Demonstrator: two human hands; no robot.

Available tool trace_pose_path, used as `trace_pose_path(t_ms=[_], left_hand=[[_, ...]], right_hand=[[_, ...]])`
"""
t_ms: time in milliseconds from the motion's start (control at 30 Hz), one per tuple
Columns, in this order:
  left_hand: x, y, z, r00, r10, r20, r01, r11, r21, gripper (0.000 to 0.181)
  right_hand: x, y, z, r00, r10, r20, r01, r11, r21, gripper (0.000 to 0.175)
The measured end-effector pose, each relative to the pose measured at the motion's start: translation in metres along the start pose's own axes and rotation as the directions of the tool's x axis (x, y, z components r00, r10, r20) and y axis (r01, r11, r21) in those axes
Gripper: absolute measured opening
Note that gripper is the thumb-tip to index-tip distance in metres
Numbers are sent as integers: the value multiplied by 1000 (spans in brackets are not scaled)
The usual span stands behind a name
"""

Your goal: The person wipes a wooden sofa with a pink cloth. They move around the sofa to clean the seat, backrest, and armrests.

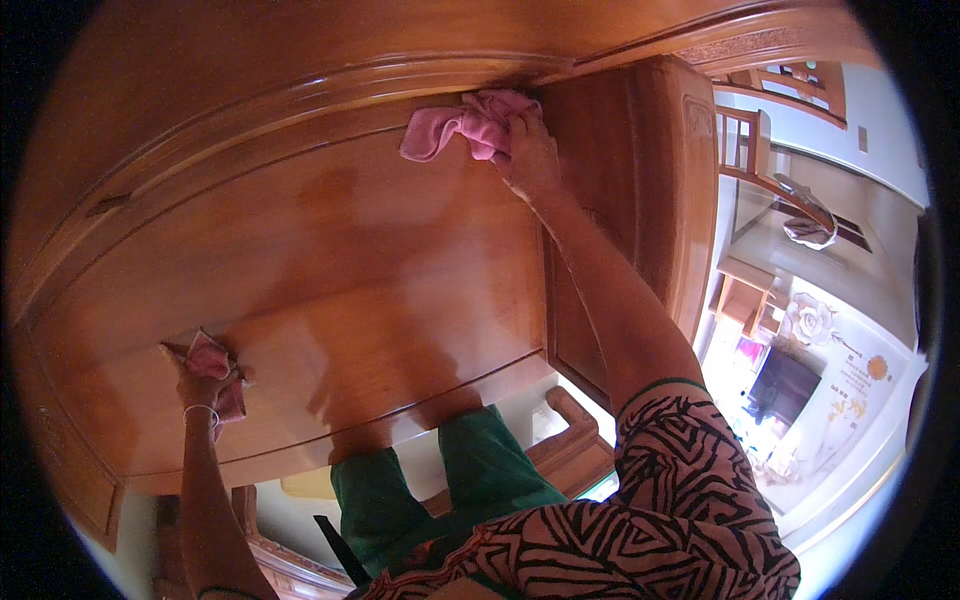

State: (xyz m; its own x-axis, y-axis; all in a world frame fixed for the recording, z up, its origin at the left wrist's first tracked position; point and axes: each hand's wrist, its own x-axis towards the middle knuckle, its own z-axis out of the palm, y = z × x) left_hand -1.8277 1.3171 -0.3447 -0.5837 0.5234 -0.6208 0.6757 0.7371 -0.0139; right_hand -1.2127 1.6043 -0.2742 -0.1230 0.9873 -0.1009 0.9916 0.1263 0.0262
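Note:
My right hand [534, 156] presses a crumpled pink cloth [480, 126] into the far right corner of a glossy brown wooden panel [315, 277]. The cloth lies against the raised wooden moulding [420, 82], with one loose end spread to the left. At the panel's lower left, my left hand [196, 386] grips another pink cloth [210, 355], which is folded and partly covered by the fingers. A light-coloured bracelet [201, 409] circles the left wrist. Dark reflections show on the polished wood between my hands.
A wooden side post [686, 187] stands right of the panel. Beyond it are a slatted wooden chair [742, 146], a wooden shelf unit [742, 296] and a dark screen [784, 386]. A curved wooden armrest [574, 412] is close to my legs in green trousers [487, 457].

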Motion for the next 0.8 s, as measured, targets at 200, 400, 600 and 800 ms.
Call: trace_pose_path(t_ms=[200,400,600,800], left_hand=[[7,-1,-2,998,-54,39,54,998,14,146],[2,5,-6,999,27,31,-27,999,-22,145],[-4,13,-6,995,57,76,-52,997,-64,142],[-11,25,-16,992,59,110,-44,990,-132,140]], right_hand=[[-152,5,4,996,88,12,-87,952,294,42],[-408,-37,-7,685,615,390,-717,663,214,56],[-505,-57,-57,165,794,585,-960,265,-88,39],[-374,-85,-90,705,683,189,-655,526,543,34]])
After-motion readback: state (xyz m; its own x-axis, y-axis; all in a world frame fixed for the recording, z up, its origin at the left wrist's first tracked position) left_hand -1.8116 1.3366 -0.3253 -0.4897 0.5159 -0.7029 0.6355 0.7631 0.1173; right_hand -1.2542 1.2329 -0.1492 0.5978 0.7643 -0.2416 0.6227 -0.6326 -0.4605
